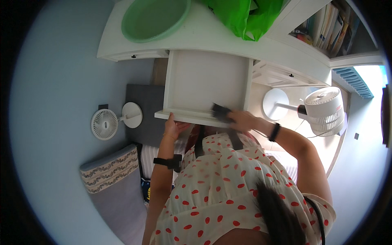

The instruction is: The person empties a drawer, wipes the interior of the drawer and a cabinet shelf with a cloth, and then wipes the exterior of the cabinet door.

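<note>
A white drawer (211, 81) is pulled out of the white desk, its pale inner bottom in plain view. My left hand (174, 127) grips the left part of the drawer front (196, 118), thumb on the top edge and fingers below. In my right hand (243, 120) is a dark cloth (221, 112), blurred and partly covered by the fingers. The cloth is at the right part of the drawer front, by its inner edge. Whether it touches the drawer bottom I cannot tell.
On the desktop (202, 39) stand a green plastic basin (156, 21) and a bright green bag (248, 21). A white fan (323, 110) stands at right, a smaller one (104, 124) at left. Books (332, 27) fill a shelf at upper right. A grey bed headboard (113, 171) is at lower left.
</note>
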Demonstrator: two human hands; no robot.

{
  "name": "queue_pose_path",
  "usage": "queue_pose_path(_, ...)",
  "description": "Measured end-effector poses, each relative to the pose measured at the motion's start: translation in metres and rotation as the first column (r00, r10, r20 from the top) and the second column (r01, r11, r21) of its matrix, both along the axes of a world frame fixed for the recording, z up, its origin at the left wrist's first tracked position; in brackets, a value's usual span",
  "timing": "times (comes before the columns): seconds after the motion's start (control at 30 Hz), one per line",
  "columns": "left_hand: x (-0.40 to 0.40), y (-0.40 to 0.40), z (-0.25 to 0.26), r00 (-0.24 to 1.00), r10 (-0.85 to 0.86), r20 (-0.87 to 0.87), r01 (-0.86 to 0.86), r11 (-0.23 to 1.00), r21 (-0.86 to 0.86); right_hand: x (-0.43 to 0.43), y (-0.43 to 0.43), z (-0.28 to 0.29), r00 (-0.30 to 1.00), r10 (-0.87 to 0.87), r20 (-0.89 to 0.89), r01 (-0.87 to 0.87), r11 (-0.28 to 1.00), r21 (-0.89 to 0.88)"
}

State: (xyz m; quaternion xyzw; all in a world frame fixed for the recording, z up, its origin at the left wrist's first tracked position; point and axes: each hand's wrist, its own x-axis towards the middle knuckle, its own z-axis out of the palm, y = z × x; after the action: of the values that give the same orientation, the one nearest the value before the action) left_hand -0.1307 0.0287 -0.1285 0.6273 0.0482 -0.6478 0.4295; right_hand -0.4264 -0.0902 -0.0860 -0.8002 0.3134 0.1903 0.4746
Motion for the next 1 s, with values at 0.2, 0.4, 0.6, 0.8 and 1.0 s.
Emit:
queue_pose_path(0.2,0.005,-0.020,0.003,0.998,0.055,-0.011,-0.055,0.998,-0.001,-0.140,-0.012,0.046,0.961,-0.138,-0.238,0.125,0.990,-0.070)
queue_pose_path(0.4,0.007,-0.085,0.001,0.998,-0.050,-0.025,0.049,0.997,-0.058,-0.196,-0.016,0.078,0.376,-0.918,0.130,0.838,0.396,0.375)
queue_pose_path(0.6,0.013,-0.154,-0.008,0.971,0.118,-0.210,-0.158,0.971,-0.182,-0.139,-0.012,0.111,0.190,-0.918,0.347,0.782,0.355,0.512)
queue_pose_path(0.8,0.017,-0.205,-0.029,0.918,0.189,-0.349,-0.305,0.899,-0.314,-0.080,-0.010,0.124,0.104,-0.912,0.396,0.807,0.311,0.502)
queue_pose_path(1.0,0.033,-0.249,-0.041,0.924,-0.086,-0.373,-0.091,0.897,-0.432,-0.039,-0.020,0.127,-0.026,-0.927,0.375,0.807,0.201,0.555)
